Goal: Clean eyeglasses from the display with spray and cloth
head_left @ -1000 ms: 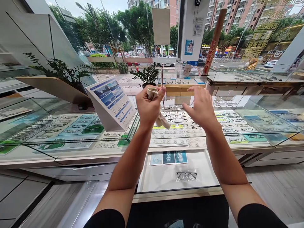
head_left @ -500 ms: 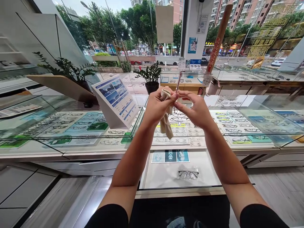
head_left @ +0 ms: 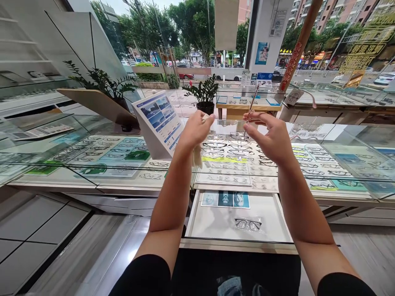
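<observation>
My right hand [head_left: 271, 137] pinches a pair of eyeglasses [head_left: 254, 98] by the rim, thumb below and fingers above. The thin reddish-brown front is seen nearly edge-on and upright. A temple tip reaches out to the right beyond my hand, with a pale tag [head_left: 293, 97] close to it. To the left, my left hand [head_left: 197, 130] is closed on a cream cleaning cloth [head_left: 197, 155], which hangs down below the fingers. The hands are apart, both raised above the glass display counter [head_left: 222, 187].
Below my hands a white drawer [head_left: 216, 228] stands open, holding bagged black-rimmed glasses [head_left: 247, 224] and a photo card [head_left: 226, 200]. Rows of eyeglasses lie under the counter glass. A tilted sign [head_left: 159, 123] and a potted plant [head_left: 203, 93] stand beyond.
My hands, together at the eyeglasses before, have separated. The left has drawn away leftward with the cloth, and the right has moved right with the eyeglasses. The view has shifted slightly.
</observation>
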{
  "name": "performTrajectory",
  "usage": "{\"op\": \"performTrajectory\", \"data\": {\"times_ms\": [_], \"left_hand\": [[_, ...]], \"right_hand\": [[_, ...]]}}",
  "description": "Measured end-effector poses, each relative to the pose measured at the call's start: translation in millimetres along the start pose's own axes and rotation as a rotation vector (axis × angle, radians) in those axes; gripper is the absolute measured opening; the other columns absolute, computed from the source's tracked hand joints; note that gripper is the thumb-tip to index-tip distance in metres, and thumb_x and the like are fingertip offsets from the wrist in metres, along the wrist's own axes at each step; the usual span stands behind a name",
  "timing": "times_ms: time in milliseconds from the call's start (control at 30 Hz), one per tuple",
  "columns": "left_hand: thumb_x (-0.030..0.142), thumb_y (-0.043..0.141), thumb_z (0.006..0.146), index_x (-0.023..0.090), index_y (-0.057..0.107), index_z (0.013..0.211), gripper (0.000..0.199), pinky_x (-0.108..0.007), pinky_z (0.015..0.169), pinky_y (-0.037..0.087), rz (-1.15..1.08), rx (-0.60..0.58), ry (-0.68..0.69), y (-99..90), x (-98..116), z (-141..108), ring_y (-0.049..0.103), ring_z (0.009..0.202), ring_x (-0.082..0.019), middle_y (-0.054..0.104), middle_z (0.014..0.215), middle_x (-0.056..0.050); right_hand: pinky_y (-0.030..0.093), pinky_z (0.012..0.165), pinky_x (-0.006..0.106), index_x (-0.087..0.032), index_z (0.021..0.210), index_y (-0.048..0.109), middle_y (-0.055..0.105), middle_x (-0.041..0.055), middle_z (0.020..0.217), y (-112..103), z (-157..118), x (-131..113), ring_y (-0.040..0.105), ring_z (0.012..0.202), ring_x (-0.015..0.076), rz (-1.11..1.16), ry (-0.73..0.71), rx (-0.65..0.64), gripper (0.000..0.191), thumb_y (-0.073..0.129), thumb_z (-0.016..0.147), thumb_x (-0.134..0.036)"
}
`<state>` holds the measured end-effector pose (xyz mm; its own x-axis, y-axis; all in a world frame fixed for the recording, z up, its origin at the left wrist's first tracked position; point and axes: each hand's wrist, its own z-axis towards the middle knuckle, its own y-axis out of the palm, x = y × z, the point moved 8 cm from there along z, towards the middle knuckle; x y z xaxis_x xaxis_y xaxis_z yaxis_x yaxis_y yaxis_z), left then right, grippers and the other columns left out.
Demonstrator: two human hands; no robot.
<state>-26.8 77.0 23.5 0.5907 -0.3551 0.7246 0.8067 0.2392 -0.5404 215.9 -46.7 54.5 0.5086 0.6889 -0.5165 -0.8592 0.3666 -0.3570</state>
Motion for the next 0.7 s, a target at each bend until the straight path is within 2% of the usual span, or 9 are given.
{"op": "performTrajectory", "data": {"times_ms": [67,167,300,367,467,567,700], "left_hand": [[0.054,0.055,0.108,0.022,0.065,0.118,0.035,-0.052,0.113,0.052,0.181,0.012,-0.118,1.3,-35,15,0.064,0.127,-0.037,0.069,0.135,-0.018],[0.052,0.046,0.109,0.018,0.058,0.144,0.051,-0.052,0.122,0.046,0.381,-0.062,-0.321,14.1,-88,27,0.052,0.149,-0.041,0.059,0.158,-0.023],[0.05,0.045,0.108,0.006,0.049,0.158,0.066,-0.057,0.124,0.044,0.448,-0.06,-0.452,35.7,-137,26,0.039,0.161,-0.047,0.043,0.17,-0.033],[0.05,0.045,0.107,0.005,0.047,0.161,0.07,-0.061,0.123,0.044,0.472,-0.066,-0.488,48.5,-156,22,0.038,0.161,-0.048,0.041,0.171,-0.035],[0.056,0.044,0.107,0.012,0.045,0.167,0.074,-0.066,0.129,0.034,0.509,-0.075,-0.463,65.0,-175,21,0.036,0.163,-0.048,0.04,0.174,-0.033],[0.062,0.036,0.109,0.024,0.047,0.17,0.073,-0.064,0.134,0.023,0.532,-0.103,-0.377,77.2,-182,24,0.033,0.166,-0.044,0.043,0.176,-0.025],[0.075,0.024,0.107,0.03,0.061,0.162,0.08,-0.069,0.131,0.022,0.538,-0.162,-0.346,86.4,-190,28,0.037,0.162,-0.047,0.056,0.167,-0.023]], "right_hand": [[0.064,0.11,0.054,-0.023,0.121,0.084,0.086,0.0114,0.128,-4,0,-1,0.081,0.116,0.0305,0.004,-0.001,0.012,0.042,0.077,0.098,-0.057],[0.064,0.109,0.053,-0.022,0.12,0.084,0.086,0.0116,0.127,-5,-1,-3,0.082,0.115,0.0303,0.009,-0.003,0.014,0.041,0.078,0.098,-0.056],[0.064,0.108,0.054,-0.022,0.12,0.084,0.086,0.0119,0.125,-3,-1,-4,0.082,0.114,0.0305,-0.004,-0.002,-0.003,0.042,0.076,0.099,-0.058],[0.064,0.109,0.054,-0.022,0.12,0.084,0.085,0.0123,0.126,-2,-1,-3,0.081,0.116,0.0312,-0.01,0.001,-0.006,0.042,0.076,0.099,-0.058],[0.063,0.11,0.055,-0.023,0.12,0.084,0.085,0.0123,0.125,-1,-1,-1,0.08,0.119,0.0322,-0.02,0.005,-0.005,0.042,0.075,0.099,-0.058],[0.062,0.11,0.055,-0.023,0.12,0.084,0.085,0.0119,0.125,-1,-1,-1,0.08,0.118,0.0327,-0.027,0.002,-0.005,0.042,0.075,0.099,-0.058],[0.062,0.109,0.054,-0.023,0.12,0.083,0.085,0.0122,0.127,1,-1,-1,0.08,0.119,0.0329,-0.032,-0.008,-0.013,0.039,0.075,0.1,-0.054]]}}
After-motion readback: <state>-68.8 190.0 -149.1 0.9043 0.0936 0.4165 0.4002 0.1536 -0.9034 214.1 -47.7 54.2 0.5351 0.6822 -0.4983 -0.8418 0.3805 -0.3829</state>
